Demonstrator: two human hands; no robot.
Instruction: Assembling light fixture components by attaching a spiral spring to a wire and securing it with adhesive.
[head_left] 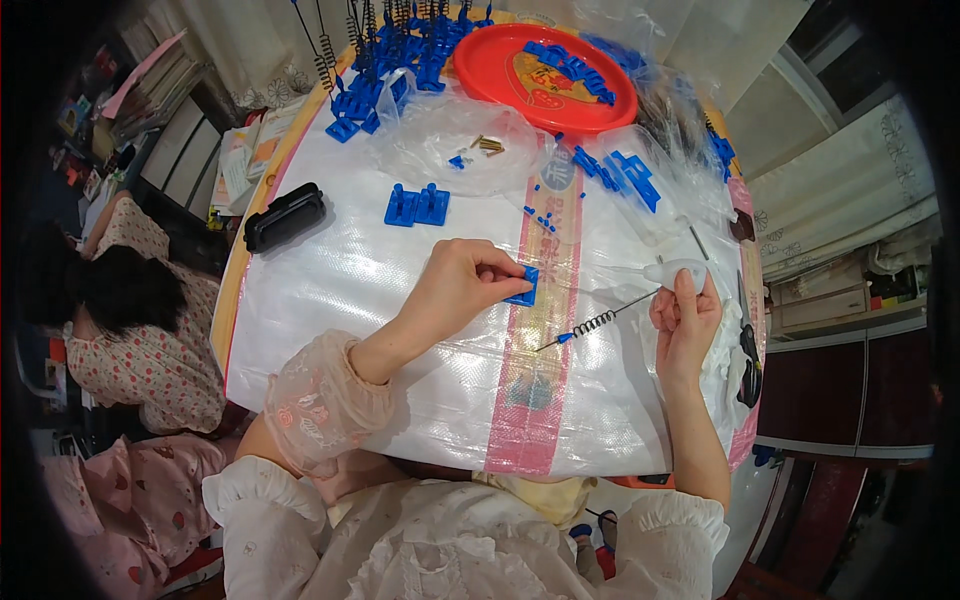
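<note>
My left hand (468, 278) pinches a small blue plastic base (527, 290) between thumb and fingertips, just above the pink-striped sheet. In my right hand (690, 315) is a white squeeze bottle (672, 271), its long thin nozzle pointing left toward the blue base. A black rod with a coiled spring (597, 323) and a blue tip runs down and left from beside the right hand's fingers; whether they hold it too, I cannot tell. Two blue bases with upright pegs (417, 207) stand beyond my left hand. Several tiny blue pieces (543, 219) lie beyond the held base.
At the back are a red tray (545, 118) with blue parts and many blue bases with spring rods (400, 50). A plastic bag (455, 140) carries brass-coloured pieces. A black case (285, 217) lies left, black-handled scissors (749, 365) right. Another person (140, 320) is at the left.
</note>
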